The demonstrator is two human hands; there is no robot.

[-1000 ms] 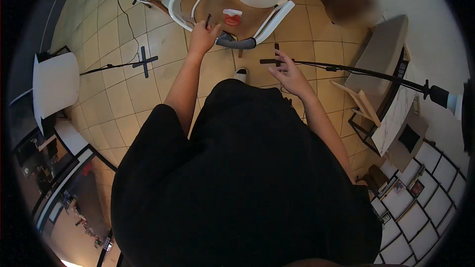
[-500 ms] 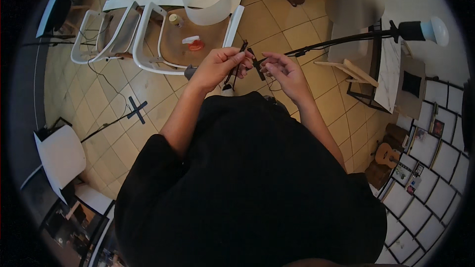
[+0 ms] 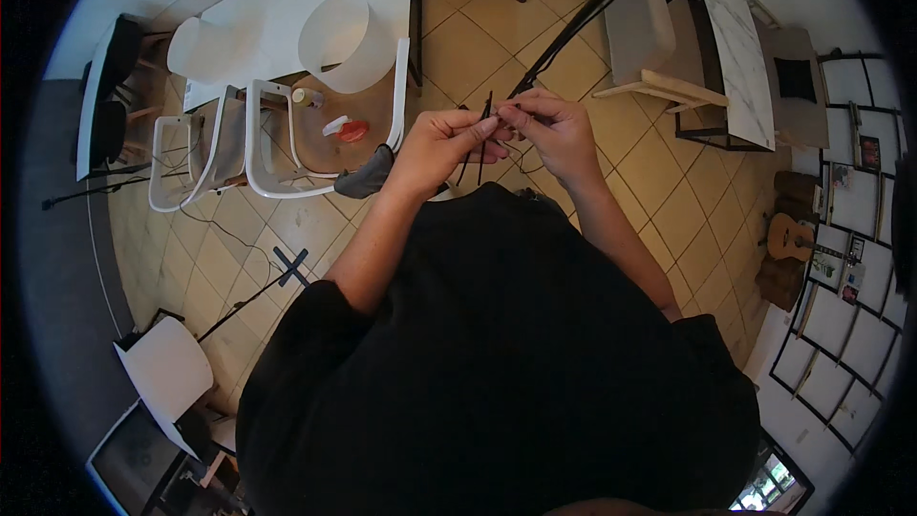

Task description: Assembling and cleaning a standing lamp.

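Note:
A black floor-lamp pole (image 3: 573, 27) slants from my hands toward the upper right, with a thin cord along it. At its lower end are thin black bars (image 3: 488, 139), which look like a cross-shaped base seen edge-on. My left hand (image 3: 444, 145) is closed on these bars, thumb on top. My right hand (image 3: 559, 139) is closed in a pinch beside them, at the pole's lower end; what lies between its fingertips is too small to tell. The two hands almost touch. A thin dark loop of cord (image 3: 523, 161) hangs below the right hand.
Ahead left, a white-framed chair (image 3: 256, 139) holds a red-and-white item (image 3: 348, 129), a small bottle (image 3: 308, 97) and a white drum lampshade (image 3: 346, 43). A white table (image 3: 258, 29) stands behind. Another lamp with a cross base (image 3: 291, 268) lies at left. A wooden-armed sofa (image 3: 659, 88) is right.
My view has turned, and the pole now points more steeply up, its bulb out of the picture. My right hand has moved in close to my left and closed into a pinch.

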